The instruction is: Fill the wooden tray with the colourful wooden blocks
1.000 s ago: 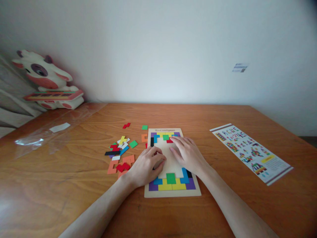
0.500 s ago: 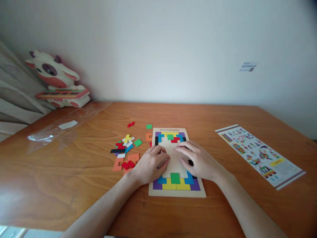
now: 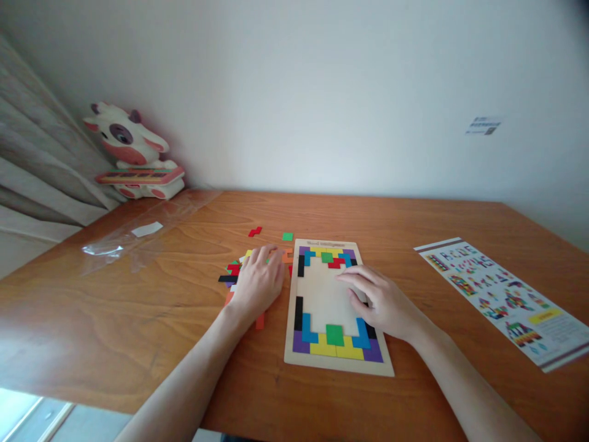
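A wooden puzzle board [image 3: 338, 363] lies on the table in front of me, with coloured block pieces filling its top and bottom rows and bare wood in the middle. My right hand [image 3: 380, 301] rests palm down on the board's right side, fingers spread, holding nothing. My left hand [image 3: 258, 281] lies flat over a pile of loose coloured pieces [image 3: 232, 271] left of the board, covering most of them. Whether it grips one I cannot tell.
A red piece [image 3: 254, 231] and a green piece [image 3: 288, 236] lie apart behind the pile. A printed pattern sheet [image 3: 506, 296] is at the right. A clear plastic bag [image 3: 138, 236] and a cow-shaped toy [image 3: 133, 153] sit at the far left, by a curtain.
My left hand has left the board and moved left onto the loose pieces. My right hand has slid down the board's right side. The camera has turned left.
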`<state>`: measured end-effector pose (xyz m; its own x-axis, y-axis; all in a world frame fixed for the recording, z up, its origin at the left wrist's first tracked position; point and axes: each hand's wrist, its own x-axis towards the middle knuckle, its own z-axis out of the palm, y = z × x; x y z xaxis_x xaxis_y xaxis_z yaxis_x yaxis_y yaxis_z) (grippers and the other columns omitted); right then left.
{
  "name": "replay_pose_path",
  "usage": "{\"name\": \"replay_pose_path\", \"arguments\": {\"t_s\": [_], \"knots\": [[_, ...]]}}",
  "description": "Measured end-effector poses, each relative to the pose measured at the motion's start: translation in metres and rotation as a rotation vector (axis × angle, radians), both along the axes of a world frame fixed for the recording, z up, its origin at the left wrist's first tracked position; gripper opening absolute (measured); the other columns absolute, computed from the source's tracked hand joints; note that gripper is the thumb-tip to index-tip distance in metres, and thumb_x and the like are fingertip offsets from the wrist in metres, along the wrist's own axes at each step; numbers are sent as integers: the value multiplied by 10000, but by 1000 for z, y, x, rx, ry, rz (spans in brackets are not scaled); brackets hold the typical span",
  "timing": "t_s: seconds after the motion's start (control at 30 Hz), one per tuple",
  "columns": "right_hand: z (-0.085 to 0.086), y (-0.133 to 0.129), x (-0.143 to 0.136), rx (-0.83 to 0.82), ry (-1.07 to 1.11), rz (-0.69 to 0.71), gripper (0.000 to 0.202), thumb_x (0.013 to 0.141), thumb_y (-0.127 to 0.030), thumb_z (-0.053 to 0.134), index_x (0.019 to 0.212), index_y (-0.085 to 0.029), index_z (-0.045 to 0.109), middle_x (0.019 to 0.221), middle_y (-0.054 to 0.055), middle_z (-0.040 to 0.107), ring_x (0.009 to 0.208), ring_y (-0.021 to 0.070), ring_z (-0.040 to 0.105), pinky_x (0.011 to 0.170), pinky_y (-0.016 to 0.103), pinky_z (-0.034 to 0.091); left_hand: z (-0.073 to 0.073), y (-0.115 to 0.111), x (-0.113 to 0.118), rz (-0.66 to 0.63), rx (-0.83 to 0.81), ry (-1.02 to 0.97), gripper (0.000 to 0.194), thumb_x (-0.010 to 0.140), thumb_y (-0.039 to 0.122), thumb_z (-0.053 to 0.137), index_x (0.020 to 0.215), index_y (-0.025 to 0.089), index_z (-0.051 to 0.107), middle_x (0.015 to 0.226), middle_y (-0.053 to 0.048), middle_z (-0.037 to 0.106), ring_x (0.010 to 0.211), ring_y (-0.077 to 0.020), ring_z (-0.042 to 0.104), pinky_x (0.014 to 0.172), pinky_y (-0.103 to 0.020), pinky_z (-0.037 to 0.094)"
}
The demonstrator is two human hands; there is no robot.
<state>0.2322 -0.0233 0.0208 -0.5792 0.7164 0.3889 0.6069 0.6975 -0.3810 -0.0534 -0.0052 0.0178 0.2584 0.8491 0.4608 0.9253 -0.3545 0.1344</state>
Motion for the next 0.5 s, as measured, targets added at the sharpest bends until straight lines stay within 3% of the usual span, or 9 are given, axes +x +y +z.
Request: {"name": "replay_pose_path", "arguments": {"t_s": [0.07, 0.17, 0.27, 0.5], "knots": [[0, 1, 0, 2, -1, -5, 361, 933, -122, 473, 1248, -266, 575, 1166, 77, 626, 1058, 210, 630, 936, 417, 545, -1, 7, -16, 75, -11, 36, 282, 952, 209, 487, 1193, 154, 623, 1249, -146, 628, 1087, -315, 590, 886, -473, 528], [-1, 1, 0, -1, -25, -18, 346, 934, -132, 476, 1233, -267, 583, 1169, 75, 624, 1061, 217, 629, 937, 423, 547, -1, 11, -26, -66, -38, 23, 259, 971, 202, 459, 1150, 164, 642, 1230, -128, 648, 1082, -277, 612, 928, -455, 521], [-4, 2, 2, 9, -66, -54, 419, 903, -90, 469, 1270, -269, 569, 1193, 77, 612, 1088, 234, 613, 962, 454, 536, 0, 7, -18, -233, -59, 11, 218, 974, 213, 479, 1073, 187, 671, 1213, -102, 659, 1081, -253, 616, 959, -440, 508], [-14, 8, 10, 51, -146, -181, 601, 803, 1, 440, 1338, -254, 541, 1246, 108, 561, 1166, 282, 566, 1018, 512, 505, -2, -1, -2, -289, -99, 36, 254, 981, 197, 472, 1113, 173, 688, 1181, -101, 680, 1052, -250, 610, 952, -438, 510]]}}
